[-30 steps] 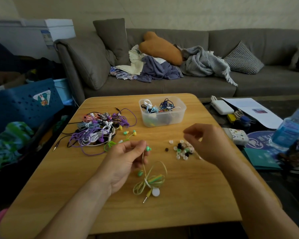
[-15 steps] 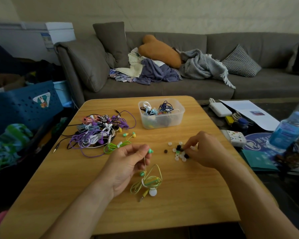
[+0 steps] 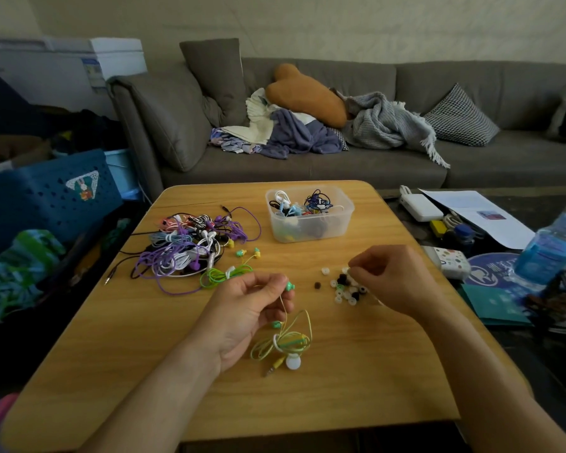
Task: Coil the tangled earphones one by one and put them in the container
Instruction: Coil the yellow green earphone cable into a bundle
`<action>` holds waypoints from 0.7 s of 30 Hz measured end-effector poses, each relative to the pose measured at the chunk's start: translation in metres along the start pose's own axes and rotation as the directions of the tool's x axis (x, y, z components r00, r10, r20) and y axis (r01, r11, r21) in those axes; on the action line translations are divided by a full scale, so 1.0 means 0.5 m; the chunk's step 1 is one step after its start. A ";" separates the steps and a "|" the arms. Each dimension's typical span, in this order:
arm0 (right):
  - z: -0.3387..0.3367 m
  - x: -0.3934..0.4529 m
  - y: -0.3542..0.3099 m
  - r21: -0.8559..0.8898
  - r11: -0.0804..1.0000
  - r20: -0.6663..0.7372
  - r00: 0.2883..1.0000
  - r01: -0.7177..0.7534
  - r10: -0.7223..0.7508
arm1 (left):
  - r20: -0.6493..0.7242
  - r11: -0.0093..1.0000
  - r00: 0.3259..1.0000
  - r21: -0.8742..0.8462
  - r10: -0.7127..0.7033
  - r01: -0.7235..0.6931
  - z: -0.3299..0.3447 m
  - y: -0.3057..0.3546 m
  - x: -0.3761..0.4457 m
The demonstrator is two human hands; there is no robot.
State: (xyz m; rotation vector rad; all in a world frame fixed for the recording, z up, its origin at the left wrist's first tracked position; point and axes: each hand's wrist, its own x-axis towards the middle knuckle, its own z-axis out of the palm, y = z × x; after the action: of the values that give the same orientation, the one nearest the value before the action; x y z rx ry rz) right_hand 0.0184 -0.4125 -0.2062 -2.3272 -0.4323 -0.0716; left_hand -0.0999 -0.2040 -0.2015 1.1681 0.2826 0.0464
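Left hand (image 3: pixel 242 308) pinching — right hand (image 3: pixel 392 282) fingers curled, pinching.

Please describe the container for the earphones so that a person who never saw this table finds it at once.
On the wooden table, look at the far side, near the sofa. The container is a clear plastic tub, open on top, holding several coiled earphones. The tangled pile to its left lies loose on the wood.

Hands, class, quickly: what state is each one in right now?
Left hand: pinching a green earbud of the yellow-green earphones.
Right hand: fingertips pinching among the loose ear tips; what it holds cannot be told.
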 end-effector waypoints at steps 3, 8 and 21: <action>-0.003 -0.007 -0.007 0.134 0.991 0.001 1.000 0.006 -0.006 | 0.001 1.000 1.000 -0.001 0.002 -0.002 0.000 0.001 -0.001; 0.001 -0.028 -0.036 0.471 0.881 0.133 0.991 -0.047 -0.018 | 0.004 1.000 1.000 -0.005 -0.002 0.002 0.002 0.001 -0.001; 0.056 -0.056 -0.089 0.755 0.648 0.273 0.947 -0.100 -0.172 | 0.040 0.998 0.998 -0.041 0.048 -0.046 0.013 0.003 -0.001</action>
State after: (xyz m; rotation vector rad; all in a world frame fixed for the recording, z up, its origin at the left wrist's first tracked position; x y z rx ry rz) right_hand -0.0247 -0.3717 -0.2008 -1.4665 -0.5418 0.4156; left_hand -0.0987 -0.2093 -0.1977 1.1348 0.2170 0.0688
